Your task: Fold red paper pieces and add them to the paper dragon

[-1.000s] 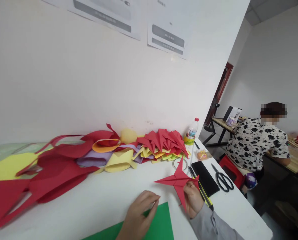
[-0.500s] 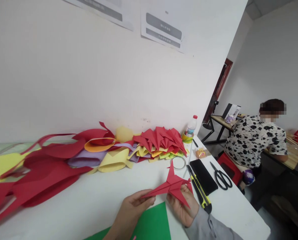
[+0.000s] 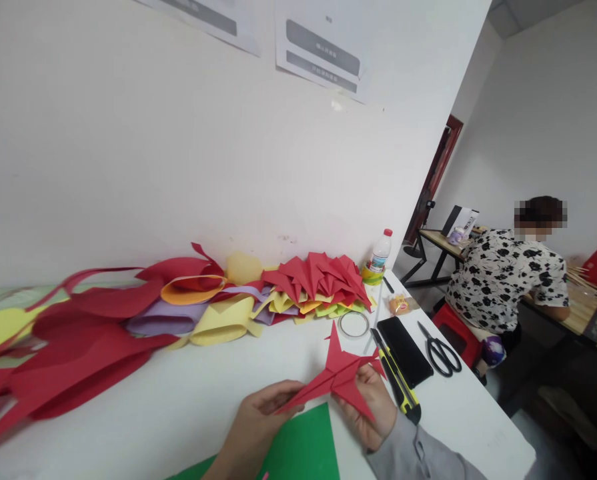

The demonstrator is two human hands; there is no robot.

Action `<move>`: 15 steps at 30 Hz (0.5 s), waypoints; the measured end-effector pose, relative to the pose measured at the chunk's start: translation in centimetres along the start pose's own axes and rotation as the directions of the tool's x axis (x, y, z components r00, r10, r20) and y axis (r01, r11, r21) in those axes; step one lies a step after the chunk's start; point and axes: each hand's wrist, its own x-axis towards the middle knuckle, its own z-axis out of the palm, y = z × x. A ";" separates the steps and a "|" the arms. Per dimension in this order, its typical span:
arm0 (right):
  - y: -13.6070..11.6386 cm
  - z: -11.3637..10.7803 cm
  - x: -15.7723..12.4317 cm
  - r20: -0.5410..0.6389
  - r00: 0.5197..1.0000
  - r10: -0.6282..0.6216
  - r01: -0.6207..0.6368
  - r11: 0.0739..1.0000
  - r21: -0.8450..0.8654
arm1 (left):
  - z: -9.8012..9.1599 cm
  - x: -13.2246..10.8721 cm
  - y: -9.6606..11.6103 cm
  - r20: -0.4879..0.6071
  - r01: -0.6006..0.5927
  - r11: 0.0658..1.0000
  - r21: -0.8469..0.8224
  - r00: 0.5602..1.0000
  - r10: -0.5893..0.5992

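Note:
A folded red paper shape [image 3: 339,373] with several long points is held between both hands, above the white table. My left hand [image 3: 263,417] pinches its lower left point between thumb and fingers. On the right side, my right hand [image 3: 371,410] grips the body of the shape, its fingers partly hidden behind the paper. Under the hands lies a green sheet [image 3: 305,443]. A yellow and black cutter knife [image 3: 399,383] lies just right of the paper shape, beside a black phone-like slab [image 3: 405,351].
Black scissors [image 3: 441,350], a tape roll [image 3: 353,325], a wrapped snack [image 3: 399,305] and a bottle [image 3: 381,252] stand or lie at the right. Folded red papers [image 3: 318,277] and curled coloured pieces [image 3: 93,340] line the wall. A person [image 3: 511,280] sits at another table.
The red paper shape has tilted slightly, its lower left point now angled further down. Both hands keep their hold. The view has shifted a little.

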 end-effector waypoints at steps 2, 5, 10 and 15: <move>-0.9 -0.1 -0.4 0.021 0.986 -0.167 0.167 0.958 -0.233 | 0.0 0.1 -0.2 -0.019 0.007 1.000 -0.011 1.000 -0.007; -2.9 -0.1 -1.6 0.221 0.925 -0.310 0.380 0.709 -0.594 | 0.1 0.2 -0.3 -0.048 0.020 0.999 -0.030 0.999 -0.022; -4.5 0.2 -2.8 0.519 0.775 -0.361 0.619 0.263 -0.740 | 0.1 0.2 0.0 -0.047 0.048 0.998 -0.046 0.998 -0.050; -3.8 -0.1 -1.8 0.699 0.605 -0.381 0.636 -0.297 -0.712 | -0.1 0.2 -0.1 -0.045 0.098 0.995 -0.038 0.994 -0.099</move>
